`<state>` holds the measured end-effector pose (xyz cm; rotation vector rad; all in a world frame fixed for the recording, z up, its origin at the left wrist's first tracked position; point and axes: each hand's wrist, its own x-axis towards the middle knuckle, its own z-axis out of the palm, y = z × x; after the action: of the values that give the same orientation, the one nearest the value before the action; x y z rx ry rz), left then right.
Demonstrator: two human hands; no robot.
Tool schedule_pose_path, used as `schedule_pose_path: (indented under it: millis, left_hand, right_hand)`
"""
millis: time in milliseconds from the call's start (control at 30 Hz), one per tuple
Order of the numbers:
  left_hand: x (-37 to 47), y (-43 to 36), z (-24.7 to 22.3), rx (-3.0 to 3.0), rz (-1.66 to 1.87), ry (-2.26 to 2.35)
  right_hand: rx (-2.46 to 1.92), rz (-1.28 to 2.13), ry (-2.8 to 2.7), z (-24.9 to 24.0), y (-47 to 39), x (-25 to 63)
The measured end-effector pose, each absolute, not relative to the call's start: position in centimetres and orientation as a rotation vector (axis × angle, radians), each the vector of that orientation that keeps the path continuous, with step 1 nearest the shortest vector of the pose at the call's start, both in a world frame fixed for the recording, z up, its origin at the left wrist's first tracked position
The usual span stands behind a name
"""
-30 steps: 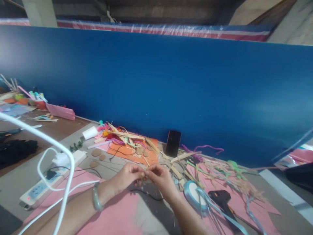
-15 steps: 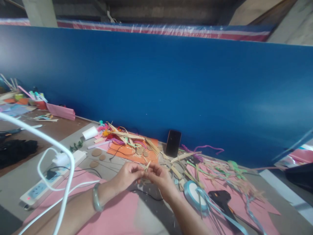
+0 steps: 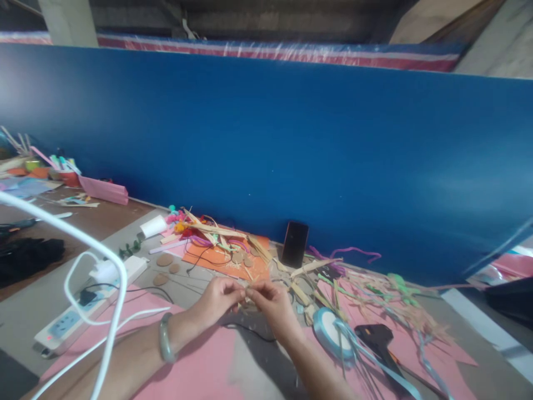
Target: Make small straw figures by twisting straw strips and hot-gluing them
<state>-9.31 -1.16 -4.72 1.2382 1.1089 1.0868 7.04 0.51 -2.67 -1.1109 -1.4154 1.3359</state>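
Note:
My left hand [image 3: 220, 303] and my right hand [image 3: 271, 304] meet fingertip to fingertip above the table. Both are closed in a pinch on a small pale straw-coloured strip [image 3: 249, 291], most of it hidden by the fingers. A bangle circles my left wrist. Just beyond the hands lies an orange sheet [image 3: 227, 265] with dry straw-coloured strips [image 3: 216, 228] and small round discs [image 3: 237, 257] on it. To the right of my right hand are a roll of light blue ribbon [image 3: 328, 332] and a black glue gun [image 3: 377, 341].
A phone [image 3: 295, 244] leans against the blue partition [image 3: 266, 139]. On the left, a power strip [image 3: 62, 328] and a white cable [image 3: 119, 311] cross the near side. Pink sheets [image 3: 191, 366] lie under my forearms. Tangled raffia-like strands [image 3: 416, 316] cover the right side.
The pointed end of the pale strip, which stuck up above my fingertips, has dropped from sight between them. My fingertips have shifted slightly; both hands stay in nearly the same place.

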Motion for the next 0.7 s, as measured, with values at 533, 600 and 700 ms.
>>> schedule_pose_path:
  millis: [533,600,700]
  left_hand:
    - [-9.5,-0.9,-4.5,1.17,1.041,1.053]
    - [-9.4,-0.9,-4.9,1.183,1.04,1.044]
    - [-9.4,-0.8,-5.4,1.193,1.058,1.031]
  right_hand:
    - [-1.138,1.352,-1.44,-2.1,0.4,7.0]
    - [-1.155,1.351,-1.418,-2.1,0.4,6.9]
    - [-1.167,1.339,-1.413,-2.1,0.4,6.8]
